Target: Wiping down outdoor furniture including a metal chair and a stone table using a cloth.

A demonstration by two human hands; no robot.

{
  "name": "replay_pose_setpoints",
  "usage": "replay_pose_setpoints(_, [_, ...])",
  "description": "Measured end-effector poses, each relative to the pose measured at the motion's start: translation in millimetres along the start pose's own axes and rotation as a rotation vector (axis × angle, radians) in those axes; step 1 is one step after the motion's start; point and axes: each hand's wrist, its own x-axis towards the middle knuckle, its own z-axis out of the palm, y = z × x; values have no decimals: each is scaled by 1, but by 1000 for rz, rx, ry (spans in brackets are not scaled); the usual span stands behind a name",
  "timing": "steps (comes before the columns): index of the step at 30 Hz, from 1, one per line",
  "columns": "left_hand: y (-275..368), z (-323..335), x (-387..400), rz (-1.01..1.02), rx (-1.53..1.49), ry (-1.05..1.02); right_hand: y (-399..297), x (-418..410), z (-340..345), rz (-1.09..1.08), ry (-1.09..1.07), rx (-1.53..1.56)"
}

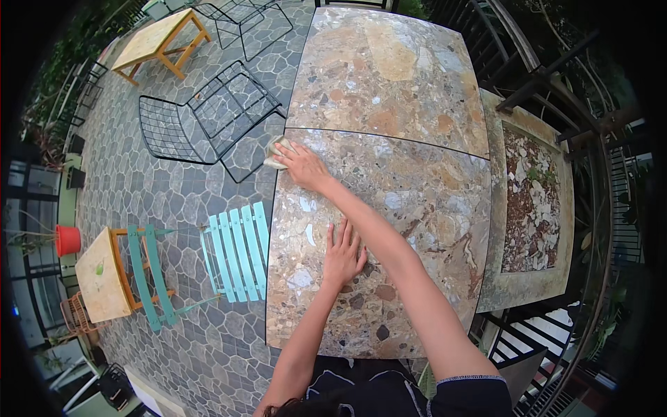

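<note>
Two stone-patterned tabletops stand end to end before me, the near tabletop (437,219) and the far tabletop (385,78), with a dark seam between them. My right hand (307,167) presses a folded pale cloth (276,154) at the near tabletop's left edge, close to the seam; part of the cloth hangs past the edge. The right arm reaches across, above and beyond the left hand. My left hand (343,255) rests palm down on the near tabletop, fingers spread, with nothing held.
To the left are a black wire chair (208,120), a turquoise slatted folding chair (237,253) close to the tabletop edge and a wooden table (101,276) on stone-patterned paving. Right stands a planter (492,224) with stones, beside a dark railing.
</note>
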Motion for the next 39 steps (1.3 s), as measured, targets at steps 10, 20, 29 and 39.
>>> replay_pose_setpoints(10, [7, -8, 2, 22, -26, 128, 70, -83, -89, -136, -239, -179])
replay_pose_setpoints(20, [14, -9, 5, 49, -33, 150, 132, -221, -214, 150, -260, -324])
replay_pose_setpoints(29, [14, -4, 0, 74, 6, 177, 149, -345, -285, 673, -158, -322])
replay_pose_setpoints(39, [-31, -15, -47, 116, 27, 109, 128, -323, -208, 1072, 301, -416])
